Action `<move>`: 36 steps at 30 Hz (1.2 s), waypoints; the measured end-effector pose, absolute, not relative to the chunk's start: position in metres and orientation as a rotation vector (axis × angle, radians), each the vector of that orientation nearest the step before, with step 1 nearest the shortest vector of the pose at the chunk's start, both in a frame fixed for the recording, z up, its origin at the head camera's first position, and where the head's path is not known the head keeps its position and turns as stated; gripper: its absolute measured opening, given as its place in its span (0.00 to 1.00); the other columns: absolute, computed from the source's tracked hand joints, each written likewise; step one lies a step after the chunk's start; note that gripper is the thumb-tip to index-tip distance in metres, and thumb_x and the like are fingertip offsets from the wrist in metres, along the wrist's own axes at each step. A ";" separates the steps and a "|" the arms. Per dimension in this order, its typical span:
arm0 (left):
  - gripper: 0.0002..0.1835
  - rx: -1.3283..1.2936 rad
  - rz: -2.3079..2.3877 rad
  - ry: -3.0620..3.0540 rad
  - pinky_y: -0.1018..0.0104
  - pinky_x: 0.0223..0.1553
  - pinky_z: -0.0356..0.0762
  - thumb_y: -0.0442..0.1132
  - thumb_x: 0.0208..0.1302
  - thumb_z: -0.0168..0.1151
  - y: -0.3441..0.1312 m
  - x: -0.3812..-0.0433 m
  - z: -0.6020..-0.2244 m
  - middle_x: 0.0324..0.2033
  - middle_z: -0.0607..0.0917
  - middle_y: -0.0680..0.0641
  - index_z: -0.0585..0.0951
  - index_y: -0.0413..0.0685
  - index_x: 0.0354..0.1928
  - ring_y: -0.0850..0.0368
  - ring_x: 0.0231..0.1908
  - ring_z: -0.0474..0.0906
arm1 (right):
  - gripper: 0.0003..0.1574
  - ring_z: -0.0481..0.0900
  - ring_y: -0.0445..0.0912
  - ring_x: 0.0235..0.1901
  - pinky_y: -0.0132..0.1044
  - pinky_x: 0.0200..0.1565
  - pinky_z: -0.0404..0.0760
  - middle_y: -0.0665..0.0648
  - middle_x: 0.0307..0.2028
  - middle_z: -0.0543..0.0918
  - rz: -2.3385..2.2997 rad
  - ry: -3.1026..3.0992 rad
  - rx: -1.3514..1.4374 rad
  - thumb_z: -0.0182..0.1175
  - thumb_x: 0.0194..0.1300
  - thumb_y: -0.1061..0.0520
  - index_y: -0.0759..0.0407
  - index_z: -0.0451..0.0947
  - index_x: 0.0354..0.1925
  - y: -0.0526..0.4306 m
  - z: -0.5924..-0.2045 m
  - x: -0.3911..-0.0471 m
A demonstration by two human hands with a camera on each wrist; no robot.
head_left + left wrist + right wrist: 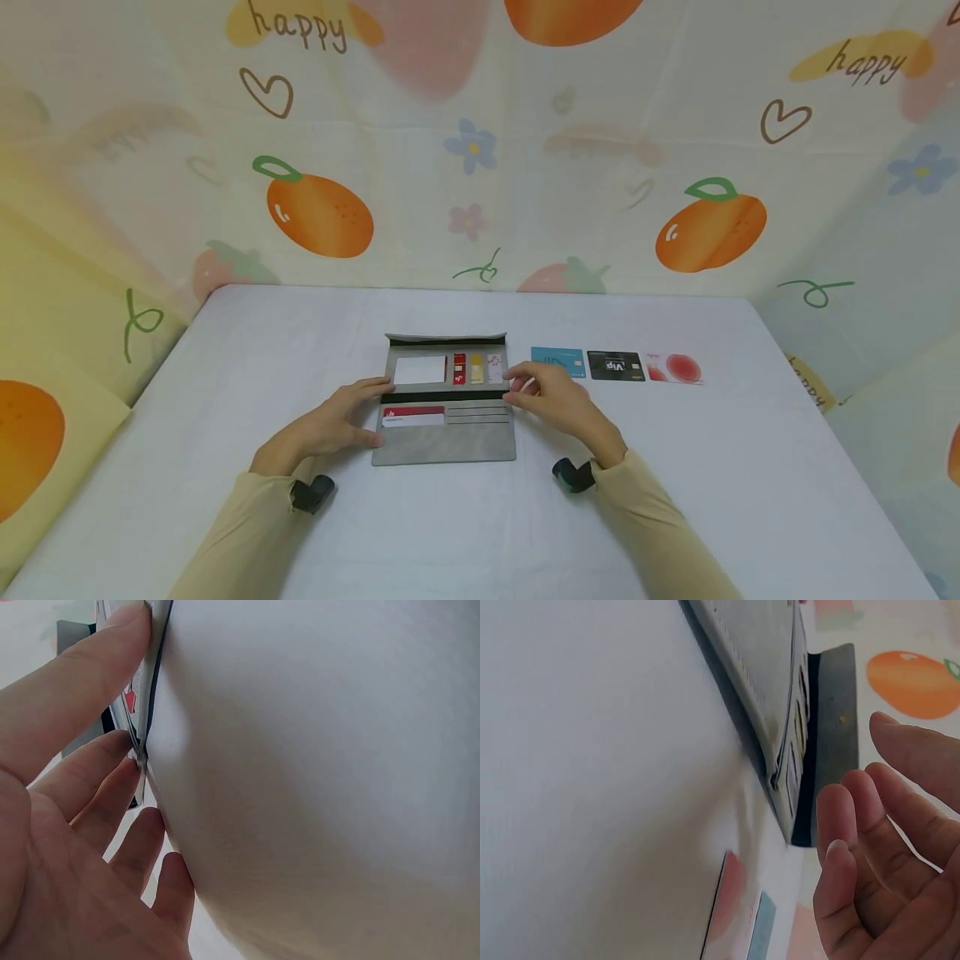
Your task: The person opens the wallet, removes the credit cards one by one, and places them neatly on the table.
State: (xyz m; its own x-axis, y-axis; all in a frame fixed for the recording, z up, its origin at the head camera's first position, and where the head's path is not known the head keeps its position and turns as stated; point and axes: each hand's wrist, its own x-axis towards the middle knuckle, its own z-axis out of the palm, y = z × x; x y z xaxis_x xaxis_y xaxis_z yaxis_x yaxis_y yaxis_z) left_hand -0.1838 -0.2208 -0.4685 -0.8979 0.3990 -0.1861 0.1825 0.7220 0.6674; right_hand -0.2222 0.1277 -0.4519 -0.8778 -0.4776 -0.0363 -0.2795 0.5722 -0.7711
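Note:
A grey wallet (442, 446) lies unfolded on the white table, its long black-lined flap at the far side. In its upper half sit a white card (420, 369) and several narrow card ends, one of them red (460, 369). A red-and-white card (412, 417) shows in the lower half. My left hand (330, 421) rests along the wallet's left side, fingertips near the fold and thumb on the lower half's edge. Beside the right side, at the fold, is my right hand (551, 398); its fingers are loosely bent and hold nothing in the right wrist view (892, 862).
Right of the wallet, a row of cards lies flat: a blue card (551, 358) partly behind my right hand, a black card (615, 365) marked Vip, and a pink-and-white card (675, 367). A fruit-patterned curtain (420, 167) hangs behind the table (465, 533).

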 end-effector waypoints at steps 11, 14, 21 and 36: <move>0.43 0.454 1.004 2.594 0.24 0.68 0.47 0.38 0.53 0.74 -0.221 -0.183 -0.467 0.74 0.59 0.33 0.66 0.39 0.71 0.26 0.73 0.48 | 0.18 0.79 0.44 0.39 0.33 0.43 0.80 0.55 0.40 0.85 -1.163 2.528 -0.633 0.66 0.65 0.57 0.62 0.82 0.52 0.099 -0.452 -0.219; 0.43 0.459 1.003 2.595 0.24 0.68 0.47 0.38 0.54 0.74 -0.220 -0.183 -0.467 0.74 0.59 0.33 0.66 0.39 0.71 0.26 0.73 0.48 | 0.17 0.79 0.43 0.38 0.32 0.44 0.80 0.54 0.40 0.85 -1.153 2.526 -0.649 0.66 0.65 0.57 0.62 0.82 0.51 0.093 -0.454 -0.219; 0.42 0.455 0.990 2.601 0.24 0.68 0.47 0.38 0.54 0.74 -0.220 -0.183 -0.466 0.74 0.59 0.33 0.66 0.39 0.71 0.26 0.73 0.48 | 0.17 0.79 0.41 0.37 0.30 0.43 0.80 0.53 0.38 0.85 -1.139 2.514 -0.695 0.66 0.65 0.57 0.61 0.82 0.51 0.081 -0.458 -0.218; 0.43 0.418 0.993 2.590 0.24 0.68 0.47 0.39 0.54 0.74 -0.218 -0.182 -0.466 0.74 0.59 0.35 0.66 0.42 0.71 0.27 0.73 0.47 | 0.16 0.82 0.43 0.41 0.32 0.47 0.82 0.54 0.40 0.86 -1.080 2.481 -0.802 0.66 0.65 0.58 0.62 0.83 0.50 0.053 -0.462 -0.217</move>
State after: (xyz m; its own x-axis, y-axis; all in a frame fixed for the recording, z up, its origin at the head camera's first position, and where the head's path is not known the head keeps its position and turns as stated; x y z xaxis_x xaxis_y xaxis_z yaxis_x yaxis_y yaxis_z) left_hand -0.1822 -0.2184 -0.4659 -0.9007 0.3844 -0.2026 0.1505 0.7134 0.6844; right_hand -0.2166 0.0528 -0.4622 -0.7919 -0.6073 -0.0643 -0.3666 0.5570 -0.7452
